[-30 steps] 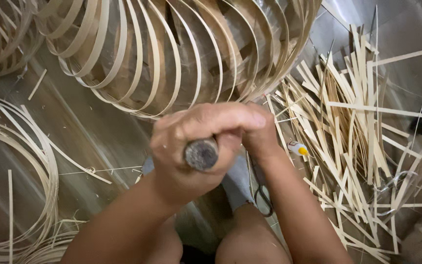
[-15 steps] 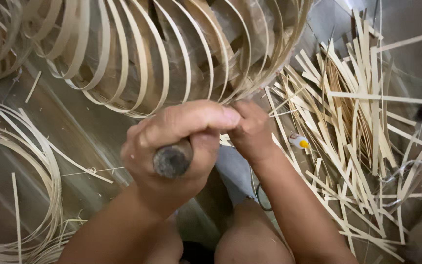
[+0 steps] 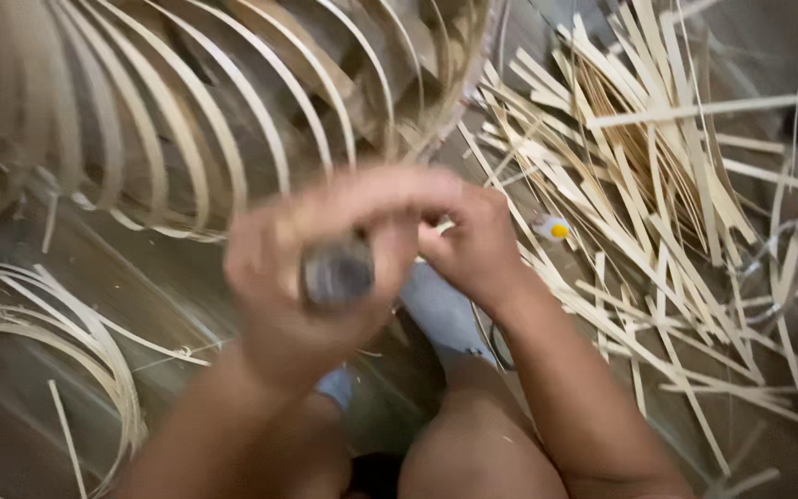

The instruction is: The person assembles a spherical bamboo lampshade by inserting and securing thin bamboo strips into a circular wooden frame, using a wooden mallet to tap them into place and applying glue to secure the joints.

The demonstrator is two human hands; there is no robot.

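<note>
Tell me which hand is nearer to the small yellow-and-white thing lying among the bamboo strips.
Right. The right hand sits just left of the small yellow-and-white thing, apart from it. The left hand, gripping a dark round-ended tool, is farther left.

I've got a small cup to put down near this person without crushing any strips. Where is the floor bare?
The bare floor lies between the curved-strip frame, the coiled strips and the left hand gripping a dark handle. Right of the right hand, the loose flat strips crowd the floor; little shows bare.
</note>
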